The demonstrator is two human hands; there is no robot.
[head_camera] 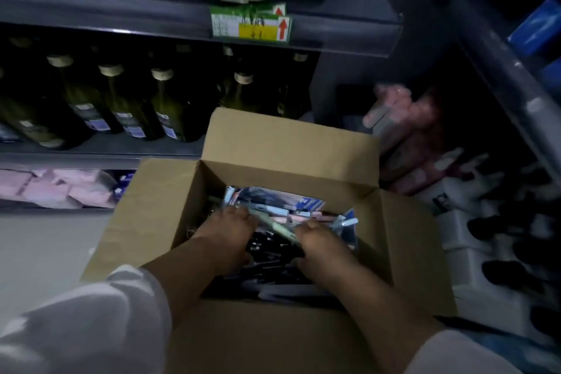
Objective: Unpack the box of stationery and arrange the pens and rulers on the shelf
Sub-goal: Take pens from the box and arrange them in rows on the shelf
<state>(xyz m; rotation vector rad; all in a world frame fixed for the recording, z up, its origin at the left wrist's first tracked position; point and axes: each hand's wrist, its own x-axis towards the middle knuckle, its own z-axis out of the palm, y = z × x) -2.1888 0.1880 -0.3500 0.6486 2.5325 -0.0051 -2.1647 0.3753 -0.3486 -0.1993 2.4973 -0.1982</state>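
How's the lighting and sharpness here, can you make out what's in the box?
Head view: dim, with the bottles in shadow and a glint along the shelf edge; the left hand, right hand and packets in the box are blurred, so no pen can be told apart; the wide lens bends the shelf lines.

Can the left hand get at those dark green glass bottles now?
Probably yes: the left hand sits inside the open brown cardboard box, but nothing blocks the dark green glass bottles.

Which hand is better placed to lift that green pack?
Likely the right hand: the green pack runs under its fingers at the near end; the left hand touches only the far tip. Grips are blurred.
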